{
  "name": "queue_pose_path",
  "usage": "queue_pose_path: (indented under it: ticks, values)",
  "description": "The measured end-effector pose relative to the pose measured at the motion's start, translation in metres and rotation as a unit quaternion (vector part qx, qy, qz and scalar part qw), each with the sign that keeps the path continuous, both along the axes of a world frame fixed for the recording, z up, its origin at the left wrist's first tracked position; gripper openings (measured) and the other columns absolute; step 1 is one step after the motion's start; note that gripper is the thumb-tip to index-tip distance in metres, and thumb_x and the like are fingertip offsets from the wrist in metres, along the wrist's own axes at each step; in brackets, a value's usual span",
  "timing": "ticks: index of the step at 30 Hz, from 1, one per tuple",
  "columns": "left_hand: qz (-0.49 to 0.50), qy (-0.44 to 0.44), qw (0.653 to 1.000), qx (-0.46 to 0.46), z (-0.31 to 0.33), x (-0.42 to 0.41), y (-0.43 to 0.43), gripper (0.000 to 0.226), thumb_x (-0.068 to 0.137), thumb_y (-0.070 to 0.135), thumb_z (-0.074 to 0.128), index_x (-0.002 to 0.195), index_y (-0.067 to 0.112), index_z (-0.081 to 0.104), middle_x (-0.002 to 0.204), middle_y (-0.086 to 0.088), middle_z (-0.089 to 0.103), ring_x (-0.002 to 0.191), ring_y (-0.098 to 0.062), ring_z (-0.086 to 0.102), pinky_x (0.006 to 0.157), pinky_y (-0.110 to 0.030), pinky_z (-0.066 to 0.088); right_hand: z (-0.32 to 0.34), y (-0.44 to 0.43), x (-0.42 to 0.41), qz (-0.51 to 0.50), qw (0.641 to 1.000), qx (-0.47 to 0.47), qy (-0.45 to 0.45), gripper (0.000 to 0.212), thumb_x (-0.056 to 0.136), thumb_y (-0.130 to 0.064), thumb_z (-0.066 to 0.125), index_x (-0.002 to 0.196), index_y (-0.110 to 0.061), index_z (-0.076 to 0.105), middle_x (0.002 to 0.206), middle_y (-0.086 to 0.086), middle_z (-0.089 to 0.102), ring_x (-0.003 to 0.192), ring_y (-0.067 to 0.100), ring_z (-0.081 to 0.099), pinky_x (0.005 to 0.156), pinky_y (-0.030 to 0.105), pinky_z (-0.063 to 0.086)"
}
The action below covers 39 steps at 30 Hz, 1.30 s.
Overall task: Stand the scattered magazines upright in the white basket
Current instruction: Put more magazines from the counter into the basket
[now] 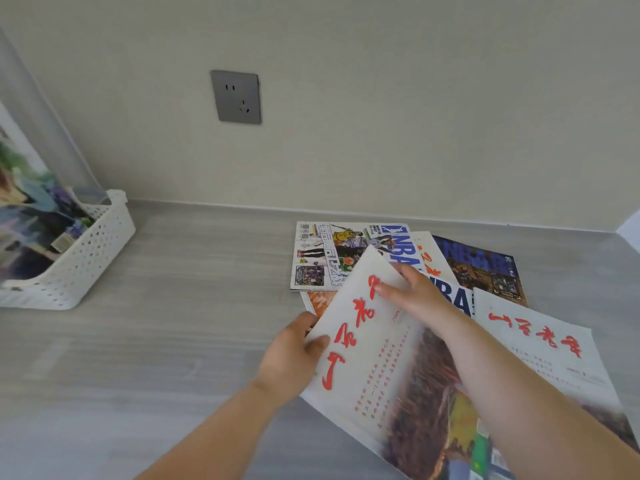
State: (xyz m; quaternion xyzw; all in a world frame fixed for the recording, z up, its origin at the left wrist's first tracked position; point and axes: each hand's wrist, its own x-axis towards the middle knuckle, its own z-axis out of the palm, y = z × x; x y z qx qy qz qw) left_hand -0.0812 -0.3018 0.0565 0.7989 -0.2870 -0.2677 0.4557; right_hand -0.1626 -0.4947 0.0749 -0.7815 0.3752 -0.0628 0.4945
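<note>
A white magazine with red brush lettering (374, 344) is lifted off the pile at the right. My left hand (294, 351) grips its left edge with the thumb on the cover. My right hand (412, 292) lies on its upper part, fingers around the top edge. Under and behind it lie a basketball magazine (322, 251), a dark blue one (485, 265) and a second white one with red lettering (540, 344). The white perforated basket (93, 258) stands at the far left with a colourful magazine (31, 216) leaning upright inside.
The grey wood-grain tabletop (180, 306) stretches between the basket and the pile. A beige wall with a grey power socket (236, 97) runs along the back. More magazine corners poke out under the pile (318, 301).
</note>
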Motion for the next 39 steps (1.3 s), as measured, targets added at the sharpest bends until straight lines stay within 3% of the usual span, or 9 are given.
queue_pose_path:
  ticks: [3, 6, 14, 18, 22, 25, 28, 33, 39]
  values:
    - [0.038, -0.02, 0.998, -0.04, 0.021, 0.027, 0.018, 0.029, 0.084, 0.012, 0.054, 0.065, 0.033, 0.046, 0.069, 0.013, 0.058, 0.061, -0.001, 0.055, 0.039, -0.003, 0.037, 0.035, -0.002, 0.018, 0.069, 0.996, 0.034, -0.048, 0.006, 0.081, -0.016, 0.063, 0.086, -0.018, 0.064, 0.085, 0.001, 0.072, 0.072, 0.013, 0.065, 0.067, 0.022, 0.053]
    - [0.065, -0.023, 0.995, -0.067, 0.043, 0.057, 0.039, 0.027, 0.08, 0.012, 0.06, 0.064, 0.031, 0.052, 0.067, 0.014, 0.062, 0.06, -0.001, 0.057, 0.039, -0.002, 0.037, 0.06, 0.007, 0.046, 0.101, 0.989, 0.046, -0.098, 0.007, 0.08, -0.01, 0.062, 0.075, -0.015, 0.065, 0.057, -0.009, 0.071, 0.056, 0.008, 0.065, 0.055, 0.016, 0.051]
    - [0.142, 0.073, 0.967, -0.199, 0.07, 0.139, 0.116, 0.024, 0.075, -0.005, 0.062, 0.062, 0.015, 0.057, 0.047, 0.012, 0.068, 0.049, 0.001, 0.063, 0.044, -0.012, 0.049, 0.101, 0.054, 0.142, 0.068, 0.963, 0.091, -0.243, 0.015, 0.082, -0.005, 0.056, 0.072, -0.014, 0.064, 0.054, -0.006, 0.07, 0.05, 0.007, 0.065, 0.05, 0.018, 0.053]
    - [0.233, -0.006, 0.943, -0.236, 0.078, 0.178, 0.144, 0.03, 0.074, -0.006, 0.063, 0.056, 0.016, 0.054, 0.041, 0.013, 0.064, 0.053, -0.007, 0.061, 0.054, -0.021, 0.049, 0.117, 0.096, 0.208, 0.06, 0.955, 0.087, -0.277, 0.009, 0.082, -0.009, 0.059, 0.078, -0.015, 0.064, 0.071, 0.0, 0.069, 0.055, 0.01, 0.066, 0.05, 0.019, 0.054]
    - [0.288, -0.142, 0.909, -0.267, 0.099, 0.224, 0.181, 0.03, 0.075, 0.0, 0.065, 0.059, 0.024, 0.055, 0.057, 0.012, 0.061, 0.047, 0.011, 0.055, 0.048, 0.0, 0.04, 0.132, 0.146, 0.283, 0.055, 0.936, 0.093, -0.335, 0.013, 0.084, -0.006, 0.056, 0.076, -0.016, 0.06, 0.073, 0.0, 0.064, 0.051, 0.004, 0.062, 0.054, 0.02, 0.051]
    - [0.329, -0.195, 0.874, -0.298, 0.116, 0.26, 0.209, 0.034, 0.076, 0.0, 0.064, 0.062, 0.029, 0.052, 0.065, 0.012, 0.059, 0.05, 0.016, 0.055, 0.049, 0.003, 0.04, 0.144, 0.181, 0.338, 0.074, 0.918, 0.122, -0.37, 0.015, 0.085, -0.006, 0.055, 0.075, -0.017, 0.059, 0.07, -0.002, 0.065, 0.057, 0.008, 0.062, 0.059, 0.024, 0.052]
    - [0.368, -0.221, 0.845, -0.32, 0.124, 0.293, 0.233, 0.036, 0.076, 0.002, 0.064, 0.062, 0.033, 0.051, 0.065, 0.013, 0.058, 0.051, 0.015, 0.056, 0.051, 0.002, 0.042, 0.152, 0.213, 0.387, 0.095, 0.9, 0.147, -0.398, 0.017, 0.085, -0.006, 0.055, 0.075, -0.018, 0.061, 0.058, -0.01, 0.068, 0.056, 0.008, 0.063, 0.059, 0.024, 0.053]
    - [0.382, -0.227, 0.821, -0.357, 0.123, 0.317, 0.259, 0.038, 0.076, 0.003, 0.064, 0.06, 0.035, 0.053, 0.053, 0.023, 0.066, 0.052, 0.01, 0.059, 0.055, -0.002, 0.047, 0.155, 0.25, 0.441, 0.142, 0.895, 0.152, -0.396, 0.019, 0.086, -0.006, 0.053, 0.073, -0.018, 0.06, 0.067, -0.003, 0.066, 0.064, 0.016, 0.062, 0.063, 0.028, 0.051]
    - [0.386, -0.252, 0.796, -0.394, 0.137, 0.34, 0.271, 0.037, 0.077, 0.005, 0.064, 0.062, 0.038, 0.056, 0.056, 0.03, 0.065, 0.053, 0.007, 0.06, 0.051, -0.007, 0.05, 0.166, 0.261, 0.48, 0.162, 0.877, 0.173, -0.419, 0.019, 0.085, -0.005, 0.053, 0.074, -0.017, 0.061, 0.053, -0.009, 0.068, 0.057, 0.011, 0.064, 0.06, 0.025, 0.053]
